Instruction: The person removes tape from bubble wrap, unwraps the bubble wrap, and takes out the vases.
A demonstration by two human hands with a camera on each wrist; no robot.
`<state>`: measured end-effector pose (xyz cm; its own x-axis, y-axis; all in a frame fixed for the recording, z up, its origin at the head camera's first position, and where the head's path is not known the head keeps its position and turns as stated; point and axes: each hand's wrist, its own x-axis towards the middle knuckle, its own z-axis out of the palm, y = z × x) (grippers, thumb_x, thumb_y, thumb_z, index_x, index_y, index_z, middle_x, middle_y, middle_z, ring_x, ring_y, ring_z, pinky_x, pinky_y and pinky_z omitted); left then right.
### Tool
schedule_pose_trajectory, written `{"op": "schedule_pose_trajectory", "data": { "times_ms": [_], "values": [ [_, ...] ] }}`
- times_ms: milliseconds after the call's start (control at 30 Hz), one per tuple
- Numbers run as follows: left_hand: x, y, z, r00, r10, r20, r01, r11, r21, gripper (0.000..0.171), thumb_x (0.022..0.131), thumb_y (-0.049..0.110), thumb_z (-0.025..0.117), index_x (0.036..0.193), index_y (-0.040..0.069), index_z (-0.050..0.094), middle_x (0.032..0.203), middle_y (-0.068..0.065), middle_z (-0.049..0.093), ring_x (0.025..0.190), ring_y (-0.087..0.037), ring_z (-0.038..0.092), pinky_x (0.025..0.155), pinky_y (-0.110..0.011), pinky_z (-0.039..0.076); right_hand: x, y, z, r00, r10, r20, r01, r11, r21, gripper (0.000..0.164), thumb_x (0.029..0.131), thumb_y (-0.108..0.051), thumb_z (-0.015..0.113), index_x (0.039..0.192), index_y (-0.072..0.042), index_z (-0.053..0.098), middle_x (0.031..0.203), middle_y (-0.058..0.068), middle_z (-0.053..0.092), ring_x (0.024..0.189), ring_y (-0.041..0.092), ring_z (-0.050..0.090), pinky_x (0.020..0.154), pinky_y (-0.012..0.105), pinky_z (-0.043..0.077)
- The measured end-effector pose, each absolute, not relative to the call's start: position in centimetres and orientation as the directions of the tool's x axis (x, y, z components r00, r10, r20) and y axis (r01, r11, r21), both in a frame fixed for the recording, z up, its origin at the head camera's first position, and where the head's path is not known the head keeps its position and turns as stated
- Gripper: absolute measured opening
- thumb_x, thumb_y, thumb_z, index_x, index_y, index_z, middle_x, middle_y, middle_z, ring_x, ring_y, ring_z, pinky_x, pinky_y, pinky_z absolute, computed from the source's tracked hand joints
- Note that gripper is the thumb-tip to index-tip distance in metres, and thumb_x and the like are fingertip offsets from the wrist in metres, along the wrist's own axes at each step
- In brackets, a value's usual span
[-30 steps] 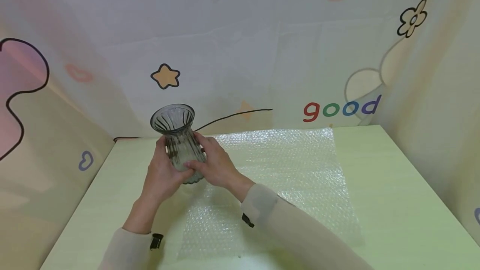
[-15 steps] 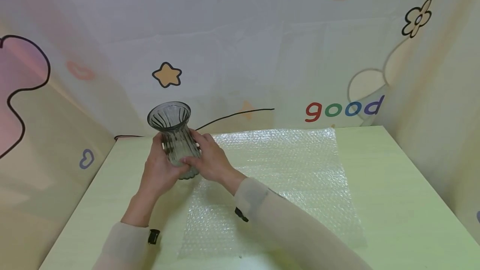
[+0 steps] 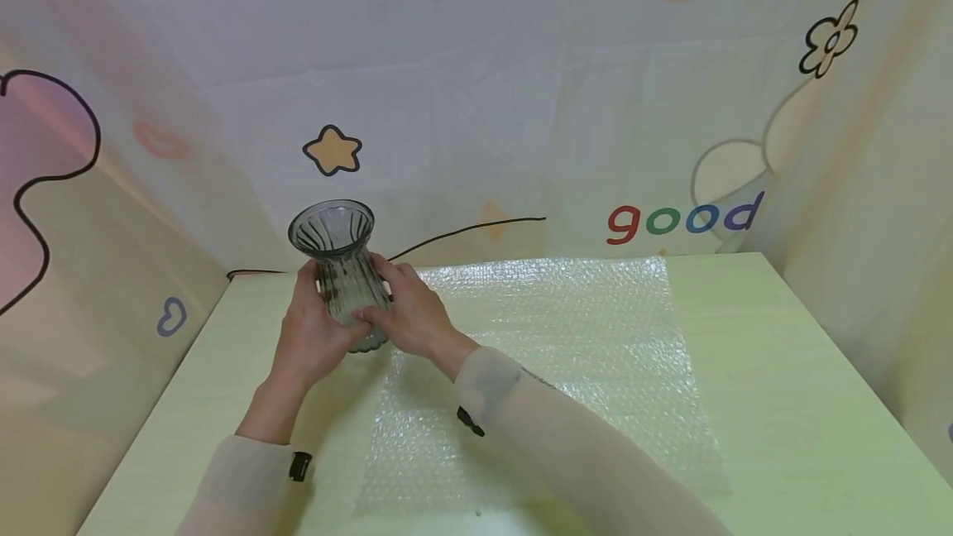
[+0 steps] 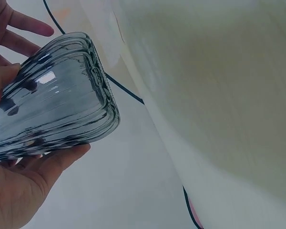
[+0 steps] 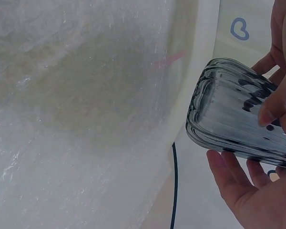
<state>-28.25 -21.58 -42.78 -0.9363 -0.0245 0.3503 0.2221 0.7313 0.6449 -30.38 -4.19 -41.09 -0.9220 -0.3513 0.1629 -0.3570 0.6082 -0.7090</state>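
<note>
A ribbed, smoky glass vase [image 3: 346, 284] with a flared rim is held up between both hands, tilted a little with its mouth toward the upper left. My left hand [image 3: 308, 333] grips its left side, thumb across the lower front. From the right, my right hand [image 3: 413, 313] holds it too, its thumb near the left one. Both wrist views show the vase's thick base clear of the table; the left wrist view has the left hand [image 4: 21, 191] around the glass, and the right wrist view the right hand [image 5: 250, 195]. The far-side fingers are partly hidden in the head view.
A sheet of clear bubble wrap [image 3: 551, 379] lies flat on the pale table [image 3: 789, 404], to the right of the vase. Behind the table hangs a printed cloth backdrop [image 3: 476, 122], with side panels at left and right.
Both hands have shifted the vase slightly left and up in the head view, keeping their hold. The bubble wrap stays flat on the table.
</note>
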Motion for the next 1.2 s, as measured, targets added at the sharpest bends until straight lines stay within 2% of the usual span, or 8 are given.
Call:
{"op": "schedule_pose_trajectory", "data": {
  "times_ms": [433,800,1200],
  "values": [
    [-28.6,-21.9,-43.3,-0.933,-0.047,0.356,0.211,0.731,0.649,0.113,0.075,0.025,0.087,0.161,0.006,0.017,0.154,-0.025,0.043,0.128,-0.046,0.056,0.099,-0.064,0.049,-30.8,-4.6,-41.0,-0.921,-0.357,0.155,-0.360,0.629,-0.689,0.081,0.097,-0.039,0.072,0.164,-0.031,0.029,0.143,0.008,0.055,0.123,0.027,0.063,0.104,0.045,0.052],
    [-28.8,-22.9,-43.9,-0.940,-0.051,0.336,0.196,0.726,0.660,0.111,0.079,0.025,0.086,0.162,0.007,0.014,0.157,-0.025,0.040,0.129,-0.048,0.054,0.099,-0.066,0.048,-31.4,-5.8,-41.4,-0.924,-0.364,0.119,-0.343,0.647,-0.681,0.081,0.097,-0.040,0.072,0.165,-0.031,0.028,0.143,0.007,0.055,0.126,0.026,0.061,0.106,0.043,0.051],
    [-29.9,-23.9,-45.0,-0.947,-0.058,0.316,0.182,0.714,0.677,0.112,0.079,0.026,0.086,0.162,0.008,0.013,0.159,-0.024,0.037,0.132,-0.049,0.052,0.101,-0.067,0.047,-32.5,-6.8,-42.2,-0.931,-0.357,0.078,-0.319,0.689,-0.651,0.079,0.098,-0.043,0.070,0.165,-0.031,0.028,0.145,0.006,0.054,0.125,0.023,0.062,0.102,0.040,0.053]
  ]
}}
